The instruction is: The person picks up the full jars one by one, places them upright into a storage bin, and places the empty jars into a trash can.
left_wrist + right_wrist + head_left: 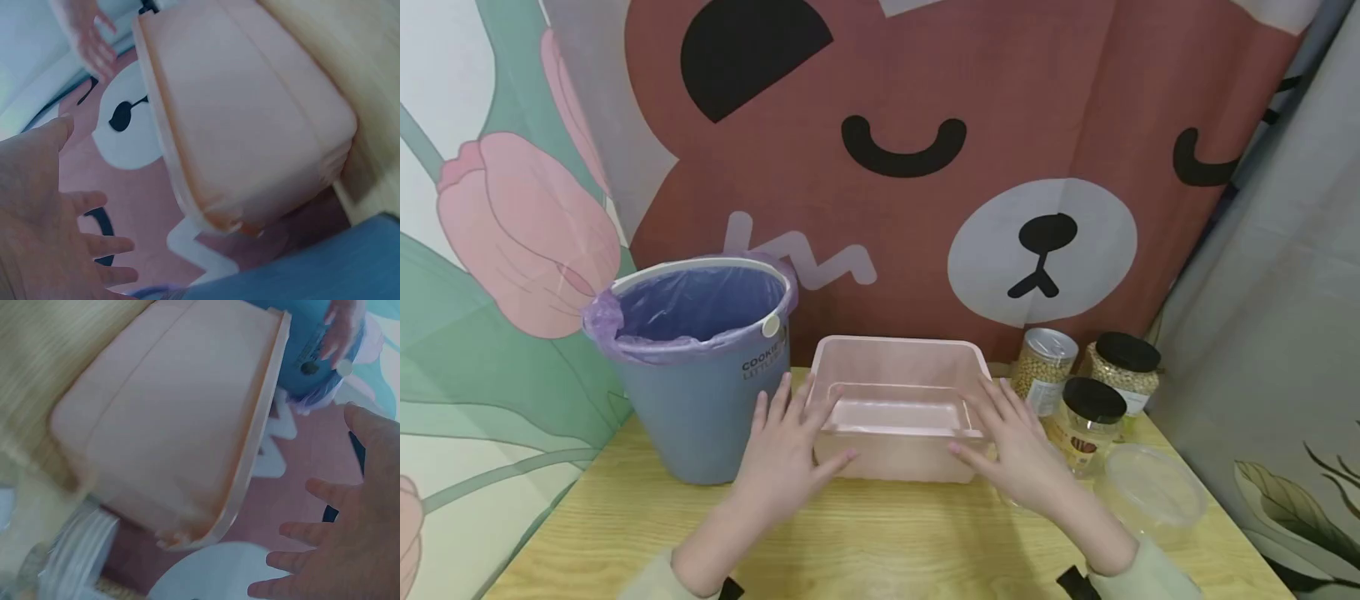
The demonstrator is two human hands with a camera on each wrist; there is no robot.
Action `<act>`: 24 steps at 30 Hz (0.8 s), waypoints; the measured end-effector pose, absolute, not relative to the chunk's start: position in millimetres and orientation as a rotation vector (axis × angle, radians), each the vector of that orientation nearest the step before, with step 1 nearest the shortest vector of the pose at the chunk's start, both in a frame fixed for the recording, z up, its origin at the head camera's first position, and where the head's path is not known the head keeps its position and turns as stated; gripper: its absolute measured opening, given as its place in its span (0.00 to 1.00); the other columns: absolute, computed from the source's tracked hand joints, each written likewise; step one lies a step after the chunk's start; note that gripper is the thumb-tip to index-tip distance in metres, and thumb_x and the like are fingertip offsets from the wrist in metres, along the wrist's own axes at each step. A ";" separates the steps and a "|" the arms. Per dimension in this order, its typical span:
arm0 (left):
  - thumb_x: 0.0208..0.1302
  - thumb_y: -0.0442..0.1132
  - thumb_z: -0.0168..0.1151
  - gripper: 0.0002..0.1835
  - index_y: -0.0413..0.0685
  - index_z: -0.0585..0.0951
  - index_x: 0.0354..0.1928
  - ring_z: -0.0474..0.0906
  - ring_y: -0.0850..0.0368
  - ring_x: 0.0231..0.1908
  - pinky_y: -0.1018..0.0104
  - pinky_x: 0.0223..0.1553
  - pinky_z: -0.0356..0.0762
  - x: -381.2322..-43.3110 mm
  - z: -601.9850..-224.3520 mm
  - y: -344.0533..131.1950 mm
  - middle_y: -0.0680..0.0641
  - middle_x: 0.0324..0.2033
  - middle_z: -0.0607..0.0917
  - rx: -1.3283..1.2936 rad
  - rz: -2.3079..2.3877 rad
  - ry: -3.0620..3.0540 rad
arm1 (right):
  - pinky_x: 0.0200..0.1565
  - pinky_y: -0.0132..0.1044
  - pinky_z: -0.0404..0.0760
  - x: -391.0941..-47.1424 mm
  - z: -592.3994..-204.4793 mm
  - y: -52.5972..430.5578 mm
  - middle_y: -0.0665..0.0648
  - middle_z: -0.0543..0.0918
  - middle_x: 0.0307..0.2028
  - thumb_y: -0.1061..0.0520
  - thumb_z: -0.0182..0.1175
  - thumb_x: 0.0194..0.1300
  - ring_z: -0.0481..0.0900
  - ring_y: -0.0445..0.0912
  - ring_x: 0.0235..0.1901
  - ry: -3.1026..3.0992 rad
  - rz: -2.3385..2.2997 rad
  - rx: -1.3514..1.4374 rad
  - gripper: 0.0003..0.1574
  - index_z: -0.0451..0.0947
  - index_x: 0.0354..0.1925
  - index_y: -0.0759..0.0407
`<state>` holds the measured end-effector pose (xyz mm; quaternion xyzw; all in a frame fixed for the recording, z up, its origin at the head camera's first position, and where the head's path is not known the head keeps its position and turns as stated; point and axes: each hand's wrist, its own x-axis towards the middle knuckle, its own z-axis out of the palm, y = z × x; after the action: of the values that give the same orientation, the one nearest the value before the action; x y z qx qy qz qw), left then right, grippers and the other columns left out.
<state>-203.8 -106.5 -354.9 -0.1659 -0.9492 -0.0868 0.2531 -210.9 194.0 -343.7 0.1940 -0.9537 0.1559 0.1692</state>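
A pale pink rectangular plastic bin [895,457] stands upright on the wooden table, its open top showing a bare inside floor. My left hand [784,462] is spread above its near left corner, fingers straight and apart. At the opposite side my right hand [1026,454] is spread the same way, near the right corner. Both wrist views show the bin's wall [231,106] with a gap between it and the fingers of my left hand [50,219] and my right hand [344,531]. Neither hand holds anything.
Left of the bin stands a blue trash can [700,417] with a purple liner [700,312]. To the right are a silver-topped can [1047,362], two black-lidded jars, including a front jar [1084,425], and a clear round container [1153,487]. A bear-print curtain [910,250] hangs behind.
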 end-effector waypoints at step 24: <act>0.43 0.51 0.59 0.32 0.50 0.72 0.55 0.59 0.37 0.58 0.44 0.60 0.47 -223.2 -297.0 -194.8 0.37 0.55 0.69 -0.462 -0.224 -1.941 | 0.48 0.64 0.57 -236.2 -368.7 303.6 0.69 0.61 0.59 0.46 0.65 0.49 0.57 0.67 0.57 -2.449 0.587 0.294 0.42 0.63 0.59 0.58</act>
<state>-223.2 -194.8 -297.0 -0.1939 -0.8156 -0.0943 0.5370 -236.2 303.6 -368.7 0.1106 -0.9219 0.2211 0.2983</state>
